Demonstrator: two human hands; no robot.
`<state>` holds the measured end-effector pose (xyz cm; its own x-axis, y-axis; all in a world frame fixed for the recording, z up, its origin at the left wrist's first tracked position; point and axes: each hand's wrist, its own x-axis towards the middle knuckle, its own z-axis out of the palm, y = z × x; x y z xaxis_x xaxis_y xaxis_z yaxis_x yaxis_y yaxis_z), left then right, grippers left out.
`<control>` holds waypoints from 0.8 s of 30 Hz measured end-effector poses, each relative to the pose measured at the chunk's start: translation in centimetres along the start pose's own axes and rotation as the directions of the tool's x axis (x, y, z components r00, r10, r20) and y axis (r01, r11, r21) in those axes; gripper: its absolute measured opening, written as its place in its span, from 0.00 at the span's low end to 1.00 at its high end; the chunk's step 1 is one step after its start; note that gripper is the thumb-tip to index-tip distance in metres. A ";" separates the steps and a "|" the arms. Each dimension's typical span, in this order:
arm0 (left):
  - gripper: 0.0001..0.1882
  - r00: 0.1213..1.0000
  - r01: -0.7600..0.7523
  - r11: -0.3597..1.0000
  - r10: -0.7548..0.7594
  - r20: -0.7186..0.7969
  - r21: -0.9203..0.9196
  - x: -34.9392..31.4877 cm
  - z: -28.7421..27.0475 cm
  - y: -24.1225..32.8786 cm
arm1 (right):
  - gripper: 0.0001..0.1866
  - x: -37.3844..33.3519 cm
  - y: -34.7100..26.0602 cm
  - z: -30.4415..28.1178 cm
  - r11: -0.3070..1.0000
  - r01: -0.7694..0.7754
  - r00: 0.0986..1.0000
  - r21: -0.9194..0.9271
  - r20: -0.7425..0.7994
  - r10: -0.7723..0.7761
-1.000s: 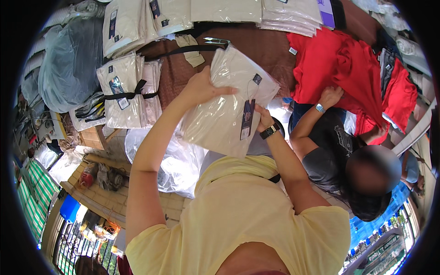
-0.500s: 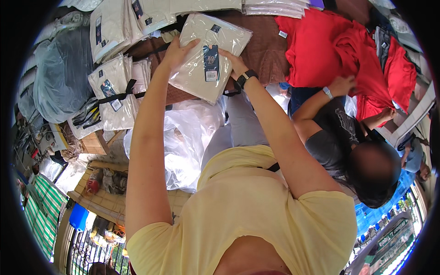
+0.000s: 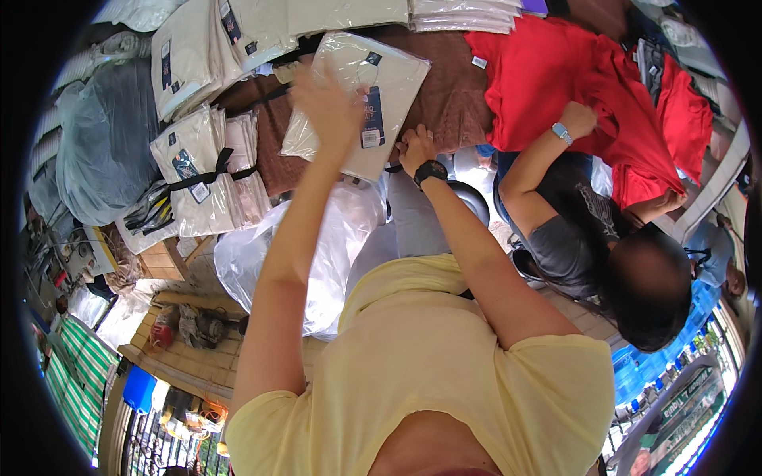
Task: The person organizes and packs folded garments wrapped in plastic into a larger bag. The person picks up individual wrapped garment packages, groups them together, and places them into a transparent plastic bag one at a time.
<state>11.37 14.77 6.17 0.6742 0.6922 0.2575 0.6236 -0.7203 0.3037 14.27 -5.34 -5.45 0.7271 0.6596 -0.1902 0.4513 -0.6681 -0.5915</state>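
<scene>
A cream garment folded in a clear plastic bag (image 3: 389, 75), with a dark blue tag, lies slantwise on brown cloth (image 3: 456, 95) in front of me. My left hand (image 3: 324, 107) passes over the bag's left part, its fingers smeared by motion. Beside the bag's lower right edge is my right hand (image 3: 417, 149), wearing a black watch. Its fingers are curled in and pressed together; what they pinch, if anything, cannot be made out.
More bagged cream garments (image 3: 186, 59) are stacked at the far left, and a bundle tied with black strap (image 3: 198, 170) sits nearer. At right a co-worker's hand (image 3: 578, 120) rests on red cloth (image 3: 540, 79). Clear plastic sheeting (image 3: 333, 246) hangs below the work surface.
My left hand has come off the bag's left edge and swung right over it. My right hand has drawn back toward me, from the tag to the bag's lower right edge.
</scene>
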 end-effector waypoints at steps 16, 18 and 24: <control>0.22 0.927 -0.339 0.874 0.373 0.033 -0.348 -0.5 4.8 4.3 | 0.07 5.0 -6.7 -20.5 0.293 0.047 0.980 0.955 -0.101 0.172; 0.24 0.967 -0.226 0.822 0.253 -0.020 -0.523 -0.2 2.1 3.3 | 0.09 6.1 -9.1 -21.3 0.370 0.015 0.998 0.929 0.007 -0.058; 0.21 0.863 0.478 0.274 0.029 0.504 -0.835 -6.5 -5.9 -1.0 | 0.14 7.3 -20.7 -14.5 0.629 0.195 0.885 0.753 0.141 -0.444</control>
<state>4.07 11.22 9.62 0.7996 0.5544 -0.2307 0.1627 0.1698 0.9719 17.71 8.28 16.74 0.3701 0.9288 -0.0167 0.0359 -0.0322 -0.9988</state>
